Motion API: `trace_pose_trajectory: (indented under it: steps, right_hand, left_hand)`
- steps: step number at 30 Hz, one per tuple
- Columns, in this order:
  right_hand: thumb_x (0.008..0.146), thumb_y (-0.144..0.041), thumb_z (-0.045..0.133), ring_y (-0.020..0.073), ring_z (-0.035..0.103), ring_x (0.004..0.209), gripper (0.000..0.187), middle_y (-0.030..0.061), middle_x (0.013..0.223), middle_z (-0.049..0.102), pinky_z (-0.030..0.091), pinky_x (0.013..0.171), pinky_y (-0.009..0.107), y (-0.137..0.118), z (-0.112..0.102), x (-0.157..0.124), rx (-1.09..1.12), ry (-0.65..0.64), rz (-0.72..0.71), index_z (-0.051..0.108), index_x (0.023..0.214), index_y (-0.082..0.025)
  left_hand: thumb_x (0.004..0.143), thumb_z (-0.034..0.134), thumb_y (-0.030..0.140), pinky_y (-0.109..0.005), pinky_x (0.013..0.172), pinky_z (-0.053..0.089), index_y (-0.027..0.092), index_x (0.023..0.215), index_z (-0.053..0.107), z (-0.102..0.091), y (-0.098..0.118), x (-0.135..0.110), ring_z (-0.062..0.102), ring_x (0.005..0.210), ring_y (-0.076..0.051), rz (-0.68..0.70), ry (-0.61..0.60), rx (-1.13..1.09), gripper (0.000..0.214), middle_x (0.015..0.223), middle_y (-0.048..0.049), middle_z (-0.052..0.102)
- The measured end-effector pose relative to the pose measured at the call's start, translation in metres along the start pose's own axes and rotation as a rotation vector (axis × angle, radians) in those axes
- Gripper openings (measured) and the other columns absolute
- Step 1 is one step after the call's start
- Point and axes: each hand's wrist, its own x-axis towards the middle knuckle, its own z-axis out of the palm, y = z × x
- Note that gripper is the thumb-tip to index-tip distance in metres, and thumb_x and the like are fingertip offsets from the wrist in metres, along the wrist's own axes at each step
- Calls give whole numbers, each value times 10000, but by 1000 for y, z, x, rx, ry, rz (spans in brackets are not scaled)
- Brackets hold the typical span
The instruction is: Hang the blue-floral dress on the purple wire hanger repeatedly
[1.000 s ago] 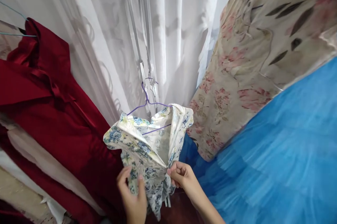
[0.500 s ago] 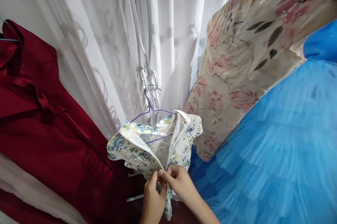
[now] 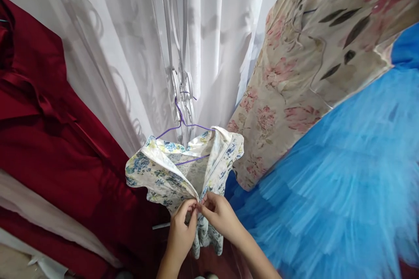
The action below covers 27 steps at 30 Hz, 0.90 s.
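A small white dress (image 3: 163, 183) with blue and yellow flowers hangs on a purple wire hanger (image 3: 181, 122), its front parted in a V. At the bottom of that V, my left hand (image 3: 183, 222) pinches the left front edge. My right hand (image 3: 218, 213) pinches the right edge, and the fingertips of both hands meet there. Whatever lies between the fingertips, a button or other fastener, is too small to make out. Below my hands the lower part of the dress hangs in folds.
White metal stand (image 3: 176, 43) holds the hanger, before a white curtain (image 3: 209, 17). A dark red garment (image 3: 39, 139) hangs at left. On the right hang a beige floral dress (image 3: 278, 82) and a blue ruffled tulle dress (image 3: 343, 161).
The view has shifted a little, so the dress and both hands appear slightly higher and further left. Both hands keep their pinch at the front opening.
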Motion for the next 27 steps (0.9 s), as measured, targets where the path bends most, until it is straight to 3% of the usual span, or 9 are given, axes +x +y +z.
trace_pose_trajectory:
  steps: [6, 9, 14, 20, 24, 27]
  right_hand:
    - [763, -341, 703, 93, 460, 379, 214, -17, 496, 619, 330, 408, 212, 6, -8, 0, 415, -248, 169, 602, 700, -163]
    - [726, -351, 730, 94, 474, 319, 232, -5, 460, 636, 277, 351, 203, -13, -16, 12, 563, -164, 151, 612, 661, -162]
    - [704, -316, 743, 78, 479, 307, 243, 4, 461, 643, 255, 320, 187, -75, -34, 56, 698, -30, -11, 610, 568, -164]
    - [686, -298, 754, 73, 470, 318, 208, 7, 485, 659, 298, 322, 183, -127, -40, 93, 733, 49, -148, 636, 597, -152]
    - [732, -310, 731, 73, 476, 333, 183, -5, 496, 657, 317, 333, 180, -135, -40, 95, 740, 101, -187, 660, 668, -154]
    - [758, -348, 739, 73, 471, 348, 217, -20, 476, 629, 356, 364, 180, -135, -42, 90, 717, 136, -216, 652, 699, -158]
  left_hand:
    - [929, 483, 191, -282, 772, 504, 193, 878, 606, 14, 4, -5, 641, 826, -183, 18, 111, 42, 133, 856, -58, 667]
    - [943, 487, 221, -269, 762, 488, 186, 893, 599, 22, 6, -8, 622, 807, -173, -1, 135, 51, 128, 852, -53, 657]
    - [959, 478, 271, -256, 730, 460, 180, 937, 609, 29, 7, -9, 594, 769, -167, -34, 165, 119, 161, 833, -47, 640]
    - [937, 493, 294, -245, 617, 409, 173, 869, 620, 32, -26, -4, 527, 618, -149, -17, 134, 187, 188, 660, -6, 542]
    - [900, 538, 274, -246, 591, 412, 172, 817, 644, 15, -41, 5, 534, 580, -147, -24, -18, 165, 169, 604, 2, 549]
    - [919, 551, 281, -258, 724, 475, 187, 930, 688, -23, -15, 28, 621, 756, -164, 31, -106, 75, 167, 820, -41, 672]
